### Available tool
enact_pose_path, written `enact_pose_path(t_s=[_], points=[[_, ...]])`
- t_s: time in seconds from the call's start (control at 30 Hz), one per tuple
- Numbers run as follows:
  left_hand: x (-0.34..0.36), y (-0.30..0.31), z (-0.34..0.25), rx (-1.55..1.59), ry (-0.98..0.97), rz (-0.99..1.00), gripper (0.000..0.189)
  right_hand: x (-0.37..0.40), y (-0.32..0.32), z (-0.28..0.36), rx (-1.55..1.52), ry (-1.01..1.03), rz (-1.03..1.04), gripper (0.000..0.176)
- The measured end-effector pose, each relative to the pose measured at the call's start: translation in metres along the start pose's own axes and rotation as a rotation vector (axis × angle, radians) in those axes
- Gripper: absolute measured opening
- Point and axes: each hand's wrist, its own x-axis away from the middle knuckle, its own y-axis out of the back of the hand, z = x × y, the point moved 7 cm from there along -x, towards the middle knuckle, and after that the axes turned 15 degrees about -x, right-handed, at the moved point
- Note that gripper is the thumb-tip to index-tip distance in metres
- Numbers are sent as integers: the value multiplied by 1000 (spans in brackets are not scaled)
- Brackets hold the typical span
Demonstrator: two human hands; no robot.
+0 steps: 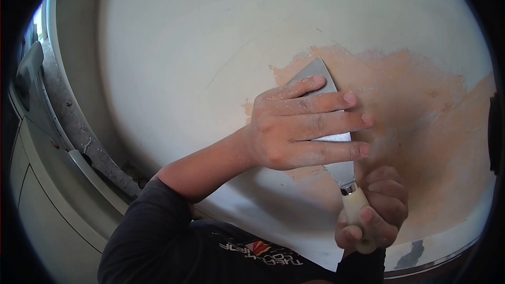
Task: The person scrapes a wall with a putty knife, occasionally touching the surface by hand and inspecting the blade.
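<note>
A putty knife [342, 171] with a broad metal blade and a cream handle is tilted, blade upward, in front of the wall [179, 47]. My right hand [381, 205] is wrapped round its handle. Across the blade lies my left hand [302, 126], back toward me, fingers stretched out and a little spread; its thumb is hidden. The fingers cover much of the blade, leaving the top corner and lower part visible. Pale dust speckles the left hand. Behind both hands, an orange-brown bare patch [405, 84] with ragged edges breaks the wall's pale coating.
To the left runs a ledge [100, 152] strewn with debris, beside a light panel [47, 194] and a window frame [50, 10]. A grey mark [410, 255] shows on the pale band at lower right. My dark printed shirt [221, 257] fills the bottom.
</note>
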Motion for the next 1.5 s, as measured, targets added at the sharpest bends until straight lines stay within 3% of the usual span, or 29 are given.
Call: enact_pose_path(t_s=[0.5,0.6,0.67,0.8,0.9,0.97,1.1,1.2,1.5], points=[[1,0,4,-82,65,-12,20,0,1,-5,-25,-61,-5,29],[0,0,2,-21,-9,-16,21,0,-1,3,28,35,-47,29],[-1,1,5,-78,49,-2,20,-2,0,-4,-6,-78,-34,29],[-2,4,6,-22,47,2,19,0,-3,-3,-7,-11,1,28],[-2,3,5,-121,93,21,16,3,1,-10,-25,-108,-23,27],[0,3,4,-83,37,9,15,1,0,-2,-45,-46,55,26],[-1,2,8,-42,79,-8,15,4,-1,-6,-35,-46,41,27],[-2,2,4,-58,7,41,15,2,-2,0,3,-52,28,25],[3,1,5,-78,61,12,19,3,-1,-6,-16,-92,21,28]])
